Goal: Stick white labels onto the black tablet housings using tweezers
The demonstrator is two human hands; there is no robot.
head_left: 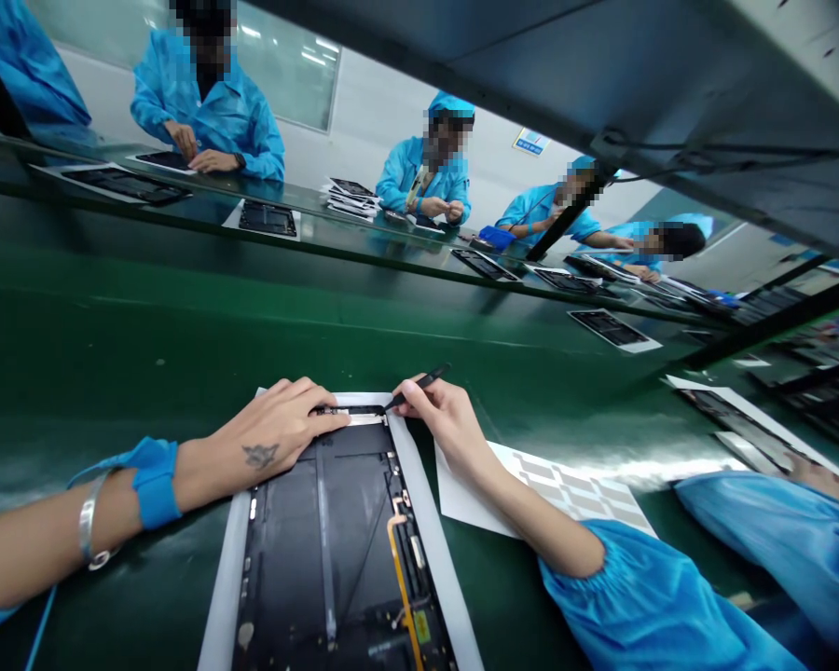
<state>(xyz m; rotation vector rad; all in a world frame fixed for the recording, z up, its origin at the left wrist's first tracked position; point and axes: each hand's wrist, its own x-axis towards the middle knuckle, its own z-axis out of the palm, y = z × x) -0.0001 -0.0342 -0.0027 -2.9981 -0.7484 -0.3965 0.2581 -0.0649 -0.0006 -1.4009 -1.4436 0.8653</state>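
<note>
Head view looks down on a dark tablet housing (328,550), lying with its inner side up and its long axis pointing away from the wearer, on a white paper surround (430,522) on a green conveyor belt (182,345). An orange flex cable (398,568) runs along its right side, and a narrow silver-and-black strip (350,417) crosses its far end. The left hand (280,429) lies flat over that end, its fingers on the strip, while the right hand (437,415) pinches black tweezers (423,385), their tip at the same edge; the hands are apart but near each other. Both forearms angle in from the sides, the left with a blue wrist strap (155,485) and a metal bangle (88,517), the right in a gathered blue sleeve (636,596). Under the right forearm lies a white sheet of gray pads (566,489). A co-worker's blue sleeve (762,540) intrudes at lower right. Across the belt, a glass shelf (322,210) carries more tablet housings (266,218), and co-workers in blue smocks (426,177) work beyond it.
</note>
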